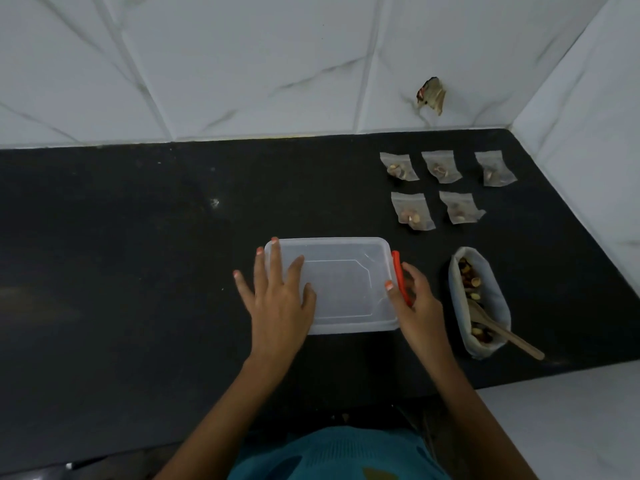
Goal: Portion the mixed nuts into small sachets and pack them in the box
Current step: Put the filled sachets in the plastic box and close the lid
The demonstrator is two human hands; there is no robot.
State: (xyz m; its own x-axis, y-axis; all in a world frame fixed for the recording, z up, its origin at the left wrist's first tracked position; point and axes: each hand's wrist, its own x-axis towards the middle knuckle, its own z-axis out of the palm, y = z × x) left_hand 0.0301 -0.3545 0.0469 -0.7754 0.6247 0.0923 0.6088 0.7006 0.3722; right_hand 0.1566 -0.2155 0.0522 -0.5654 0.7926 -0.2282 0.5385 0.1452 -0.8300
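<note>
A clear plastic box (pixel 341 271) with its lid on sits at the middle of the black counter. My left hand (pixel 277 292) lies flat on the lid's left side, fingers straight. My right hand (pixel 414 296) grips the orange clip (pixel 397 271) on the box's right edge, thumb on the lid and fingers curled behind the clip. Several small clear sachets (pixel 412 211) with nuts inside lie in two rows at the back right. A white bag of mixed nuts (pixel 476 299) stands open to the right of the box, with a wooden spoon (pixel 502 332) resting in it.
The black counter (pixel 138 254) meets white marble-tiled walls at the back and on the right. A brownish scrap (pixel 431 95) clings to the back wall. A pale surface (pixel 571 420) begins at the counter's near right edge.
</note>
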